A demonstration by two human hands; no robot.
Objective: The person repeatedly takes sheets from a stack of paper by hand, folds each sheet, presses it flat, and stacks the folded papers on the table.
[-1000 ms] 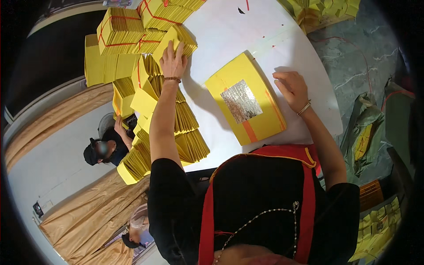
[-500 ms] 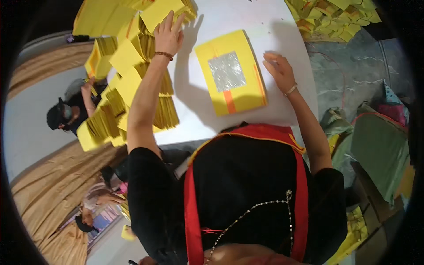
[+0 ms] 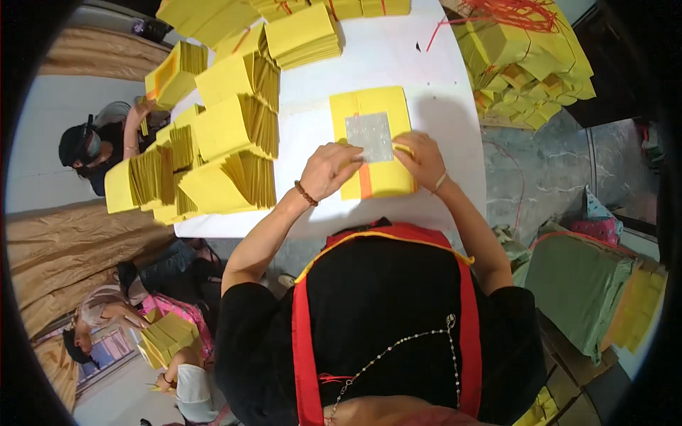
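In front of me on the white table lies a stack of yellow paper (image 3: 376, 186) with an orange stripe. A silver foil square (image 3: 368, 128) covers the middle of its top sheet. My left hand (image 3: 331, 170) is closed, its bent fingertips over the foil's lower left edge; what they grip is hidden. On the other side, my right hand (image 3: 424, 162) pinches a lifted bit of the yellow sheet by the foil's right edge. Bundles of folded yellow paper (image 3: 226, 128) are piled to the left of my left hand.
More yellow bundles (image 3: 302, 35) line the far side of the white table (image 3: 312, 92). Red string (image 3: 518, 14) lies over a yellow heap at far right. A green sack (image 3: 579, 284) stands on the floor at right. Other people (image 3: 99, 153) handle yellow paper at left.
My left hand has come down from the bundles at upper left to the foil-topped stack. My right hand has moved left onto its right side. The whole view has shifted.
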